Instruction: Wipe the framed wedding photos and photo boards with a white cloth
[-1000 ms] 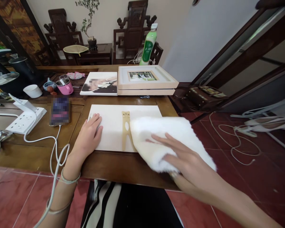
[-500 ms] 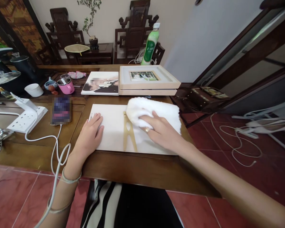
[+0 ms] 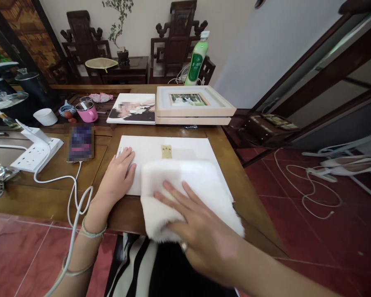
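A flat white panel [image 3: 188, 145] lies on the wooden table in front of me. My left hand [image 3: 119, 175] rests on its left edge, palm down with the fingers stretched out. A fluffy white cloth [image 3: 200, 173] covers the panel's near part and hangs past the table's front edge. My right hand [image 3: 193, 220] holds this cloth, fingers spread over its top and thumb at the fold. Only the upper end of a gold-coloured, two-legged stand piece [image 3: 166, 151] shows on the panel; the cloth hides its legs.
Behind the panel sit a light wooden picture frame [image 3: 194, 112], a photo print [image 3: 132, 108] and a green bottle [image 3: 197, 60]. To the left are a power strip [image 3: 37, 152], a phone [image 3: 80, 143] on a cable, a pink mug [image 3: 88, 112] and a white cup [image 3: 45, 117].
My right hand has drawn the cloth toward me, from the panel's upper right to the near edge. The stand's legs are now covered. The left hand stays in place.
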